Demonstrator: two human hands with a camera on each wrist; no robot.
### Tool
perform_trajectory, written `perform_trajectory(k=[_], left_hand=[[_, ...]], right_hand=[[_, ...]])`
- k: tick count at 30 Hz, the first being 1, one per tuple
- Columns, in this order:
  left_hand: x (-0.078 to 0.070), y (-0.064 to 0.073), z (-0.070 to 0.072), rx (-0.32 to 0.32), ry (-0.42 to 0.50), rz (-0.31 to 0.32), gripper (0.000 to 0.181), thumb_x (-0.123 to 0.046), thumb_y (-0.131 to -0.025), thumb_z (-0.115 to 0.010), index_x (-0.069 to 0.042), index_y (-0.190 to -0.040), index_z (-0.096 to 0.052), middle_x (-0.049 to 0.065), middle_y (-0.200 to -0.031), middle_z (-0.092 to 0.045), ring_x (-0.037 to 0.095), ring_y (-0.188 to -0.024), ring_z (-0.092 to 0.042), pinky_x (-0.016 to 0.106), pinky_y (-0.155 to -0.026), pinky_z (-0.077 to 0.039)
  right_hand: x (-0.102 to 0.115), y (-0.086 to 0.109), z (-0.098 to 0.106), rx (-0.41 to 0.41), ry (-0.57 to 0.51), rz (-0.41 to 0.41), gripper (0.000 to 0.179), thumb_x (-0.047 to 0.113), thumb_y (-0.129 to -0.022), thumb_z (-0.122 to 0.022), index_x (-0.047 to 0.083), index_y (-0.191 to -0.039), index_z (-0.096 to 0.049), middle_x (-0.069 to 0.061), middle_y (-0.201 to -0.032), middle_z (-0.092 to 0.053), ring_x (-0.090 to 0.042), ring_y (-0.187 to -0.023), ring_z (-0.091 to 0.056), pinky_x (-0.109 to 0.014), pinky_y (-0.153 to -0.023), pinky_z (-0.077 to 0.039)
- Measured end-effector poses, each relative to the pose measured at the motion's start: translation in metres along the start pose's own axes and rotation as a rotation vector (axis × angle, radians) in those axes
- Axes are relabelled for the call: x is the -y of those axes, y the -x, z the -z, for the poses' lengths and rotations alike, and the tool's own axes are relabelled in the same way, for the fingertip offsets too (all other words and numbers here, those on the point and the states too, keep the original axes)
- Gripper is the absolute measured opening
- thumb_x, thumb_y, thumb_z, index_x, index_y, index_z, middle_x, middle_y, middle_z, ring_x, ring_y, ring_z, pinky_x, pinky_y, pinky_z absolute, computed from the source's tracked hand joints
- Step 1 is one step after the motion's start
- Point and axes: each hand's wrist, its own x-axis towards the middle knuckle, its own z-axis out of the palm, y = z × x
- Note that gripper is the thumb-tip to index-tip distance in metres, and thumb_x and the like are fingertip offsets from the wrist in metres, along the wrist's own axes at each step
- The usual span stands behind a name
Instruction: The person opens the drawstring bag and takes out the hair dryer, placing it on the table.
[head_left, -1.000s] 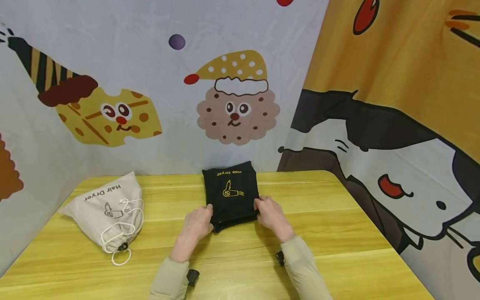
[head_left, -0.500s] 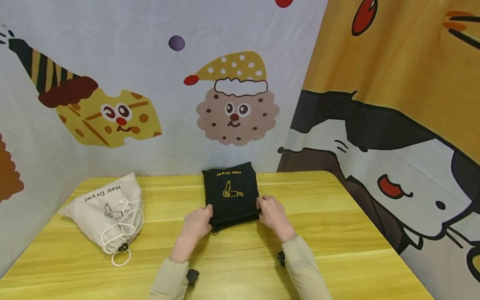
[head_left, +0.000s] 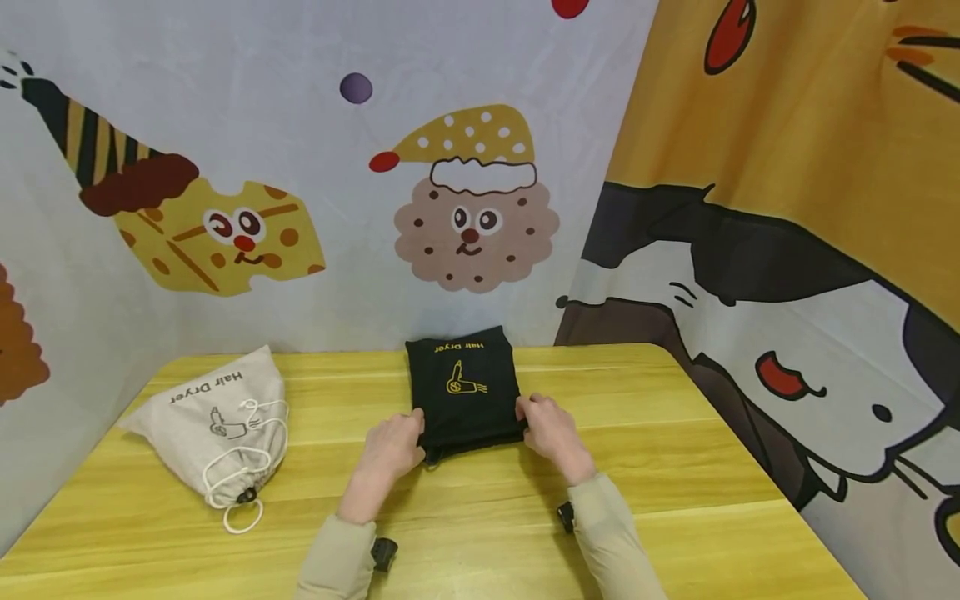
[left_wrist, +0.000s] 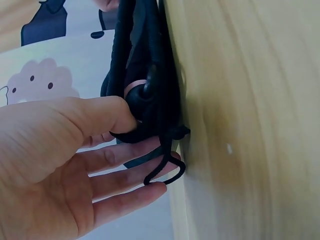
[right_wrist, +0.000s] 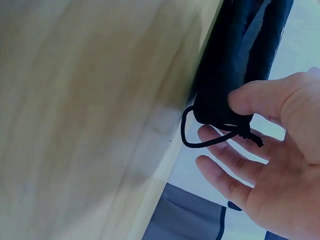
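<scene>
A black drawstring bag (head_left: 465, 400) with yellow "Hair Dryer" lettering and a dryer drawing lies at the table's far edge, its mouth facing me. My left hand (head_left: 392, 446) pinches the left corner of that mouth between thumb and fingers. At the opposite corner, my right hand (head_left: 551, 429) grips the edge the same way. A black cord loop (left_wrist: 165, 172) hangs by the left fingers, and another cord loop (right_wrist: 200, 142) by the right ones. Inside the parted mouth, in the left wrist view, shows a dark rounded thing (left_wrist: 140, 97) with a pinkish band; most of it is hidden.
A full-looking beige drawstring bag (head_left: 225, 408) with the same print lies on the left of the wooden table (head_left: 465, 533), its white cord (head_left: 243, 517) loose toward me. A printed cloth backdrop (head_left: 360, 250) hangs right behind the table's far edge.
My right hand has shifted slightly to the right, drawing the black bag's mouth wider and straighter. The left hand keeps its hold in nearly the same spot.
</scene>
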Motion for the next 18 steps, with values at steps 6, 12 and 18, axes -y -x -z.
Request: perform_trajectory(k=[6, 12, 18], left_hand=[[0.0, 0.003, 0.001, -0.034, -0.02, 0.007, 0.021, -0.009, -0.072, -0.072, -0.006, -0.088, -0.059, 0.01, -0.082, -0.067, 0.029, -0.069, -0.064, 0.039, -0.052, -0.049], [0.0, 0.002, 0.003, -0.06, -0.022, -0.001, 0.019, -0.013, -0.073, -0.074, -0.007, -0.084, -0.059, 0.01, -0.078, -0.066, 0.029, -0.067, -0.063, 0.04, -0.051, -0.048], [-0.004, 0.003, 0.004, -0.104, -0.008, -0.017, 0.02, -0.018, -0.079, -0.073, -0.007, -0.083, -0.058, 0.008, -0.073, -0.064, 0.023, -0.059, -0.058, 0.033, -0.047, -0.044]], right_hand=[[0.005, 0.002, 0.006, 0.014, -0.038, 0.025, 0.022, -0.001, -0.074, -0.07, 0.012, -0.088, -0.059, -0.004, -0.086, -0.058, -0.021, -0.075, -0.055, -0.032, -0.057, -0.045], [0.021, 0.004, 0.02, 0.04, -0.151, 0.173, 0.016, 0.008, -0.078, -0.074, 0.013, -0.087, -0.062, 0.0, -0.085, -0.06, -0.014, -0.077, -0.058, -0.028, -0.067, -0.05], [0.04, 0.004, 0.025, 0.243, -0.362, 0.349, 0.007, 0.007, -0.085, -0.067, 0.006, -0.091, -0.07, -0.003, -0.082, -0.069, -0.006, -0.07, -0.059, -0.017, -0.064, -0.049]])
